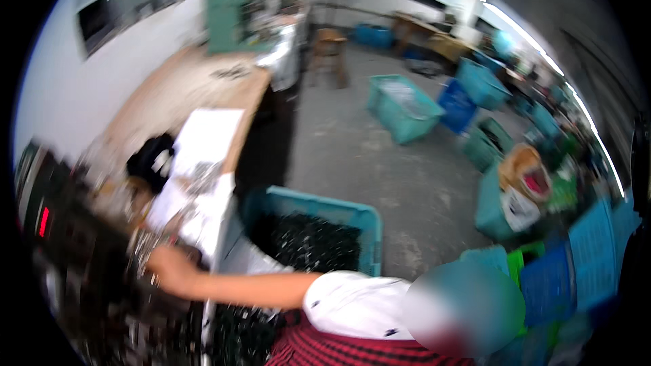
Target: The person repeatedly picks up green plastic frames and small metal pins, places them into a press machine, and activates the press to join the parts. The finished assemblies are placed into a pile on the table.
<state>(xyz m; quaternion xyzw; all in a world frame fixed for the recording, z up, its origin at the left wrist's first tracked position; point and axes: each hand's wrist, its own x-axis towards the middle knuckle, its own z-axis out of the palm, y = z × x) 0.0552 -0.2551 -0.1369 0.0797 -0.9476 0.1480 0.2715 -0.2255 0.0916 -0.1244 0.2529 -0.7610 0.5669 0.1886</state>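
Wearer's own L and R hands: out of frame, so can't tell if wide, narrow or holding smth. The one bare hand in view (169, 272) is a co-worker's, at the upper R side of a dark metal machine w/ a red-lit display (85, 278). Fingers look curled in, but blur hides whether they grip anything. Pose: bare forearm (261, 289) nearly level, reaching L from a loose white short sleeve w/ small dark marks (363, 303), arm almost straight; prob. b/c the body, in a red-and-black checked garment (339, 347), sits well back from the machine. Small dark glinting pieces (319, 240) lie heaped in a teal rectangular plastic bin (375, 234) just beyond the forearm, off the bench's R edge; prob. put there to be w/in arm's reach w/o taking up bench space. White flat sheet (207, 132) on the pale wooden bench (176, 88) has thin silvery bits (202, 176) on its near part, maybe to keep them visible & off the wood. Black soft-looking bundle (150, 161) lies beside the sheet, nearer the wall.
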